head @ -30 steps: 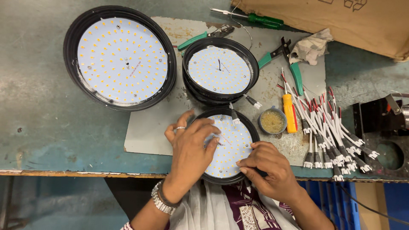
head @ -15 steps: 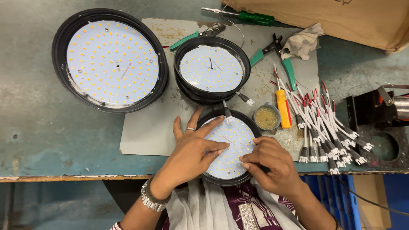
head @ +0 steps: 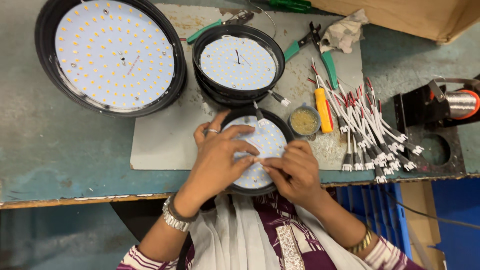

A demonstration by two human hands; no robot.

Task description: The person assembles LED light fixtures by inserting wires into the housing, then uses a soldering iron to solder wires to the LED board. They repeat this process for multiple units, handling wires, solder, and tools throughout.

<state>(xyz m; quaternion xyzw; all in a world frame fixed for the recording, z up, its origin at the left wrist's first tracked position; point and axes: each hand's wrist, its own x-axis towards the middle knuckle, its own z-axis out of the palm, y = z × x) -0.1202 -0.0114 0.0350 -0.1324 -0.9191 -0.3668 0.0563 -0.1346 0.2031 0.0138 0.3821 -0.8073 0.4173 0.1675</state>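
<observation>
Your worn teal bench [head: 35,150] carries a grey mat [head: 165,145]; a large round LED lamp [head: 112,52]; a black spool stand [head: 440,130]; a cardboard box [head: 415,15].

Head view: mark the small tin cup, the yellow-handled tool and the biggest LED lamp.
small tin cup [head: 304,121], head view, on its brownish contents.
yellow-handled tool [head: 324,109], head view, mid handle.
biggest LED lamp [head: 114,54], head view, centre of its white LED board.

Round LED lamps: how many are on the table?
3. A large lamp lies at far left, a medium lamp at top centre, and a small lamp under both hands at the table's near edge.
</observation>
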